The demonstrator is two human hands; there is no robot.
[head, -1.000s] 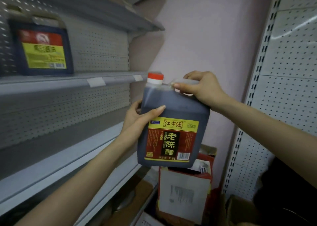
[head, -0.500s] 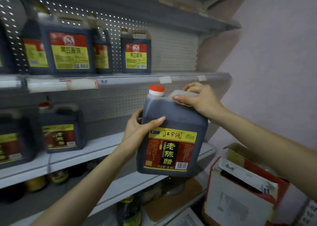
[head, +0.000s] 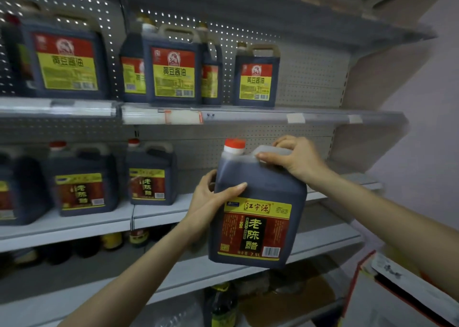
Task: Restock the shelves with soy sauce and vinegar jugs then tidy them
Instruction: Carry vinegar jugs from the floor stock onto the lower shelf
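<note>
Upright, the red-capped dark plastic vinegar jug (head: 258,210), fingers of the right hand (head: 295,158) curled round its handle, left hand (head: 211,197) clasping its side, hangs just before the grey metal shelf (head: 193,208).

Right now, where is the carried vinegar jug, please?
Centre-right in the head view, the vinegar jug hangs before the middle shelf, right of a shelved jug.

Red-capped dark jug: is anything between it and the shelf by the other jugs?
Nothing visible. The dark red-capped vinegar jug, gripped by the left hand and right hand, faces a bare stretch of grey metal shelf right of the shelved jugs.
</note>
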